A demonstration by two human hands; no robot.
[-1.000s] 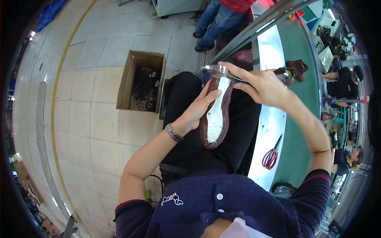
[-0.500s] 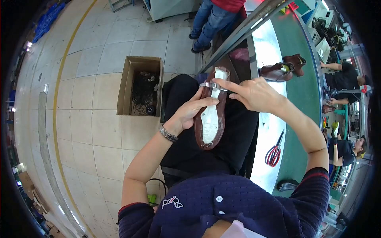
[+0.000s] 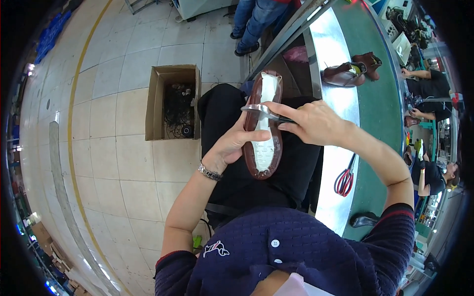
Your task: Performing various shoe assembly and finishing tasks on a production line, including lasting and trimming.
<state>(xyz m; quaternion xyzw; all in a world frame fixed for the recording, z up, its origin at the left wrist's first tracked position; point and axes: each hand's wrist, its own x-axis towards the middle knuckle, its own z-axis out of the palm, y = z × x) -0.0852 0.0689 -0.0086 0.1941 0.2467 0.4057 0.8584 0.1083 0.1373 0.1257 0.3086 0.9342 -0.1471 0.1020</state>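
Over my lap a brown leather shoe (image 3: 277,143) is turned bottom up, its long white insole (image 3: 264,154) framed by the folded-in leather edge. My left hand (image 3: 232,140) is closed round the shoe's left side, thumb pressed on the white insole. In my right hand (image 3: 313,121) is a tool with a flat silver metal blade (image 3: 256,109) and a dark handle, mostly hidden by the fingers. Its metal lies across the middle of the shoe, reaching the left edge, and my right index finger rests along it. The tool's exact kind is unclear.
To the left, a cardboard box (image 3: 149,103) with dark scraps stands on the tiled floor. On my right, a metal ledge (image 3: 338,118) borders a green work surface (image 3: 370,106), with brown shoes (image 3: 343,75) and red-handled scissors (image 3: 344,182). A metal post (image 3: 289,37) slants ahead; co-workers are beyond.
The metal tool has tilted and its blade now extends further past the shoe's left edge. The shoe appears slightly higher in view; both hands keep their hold.
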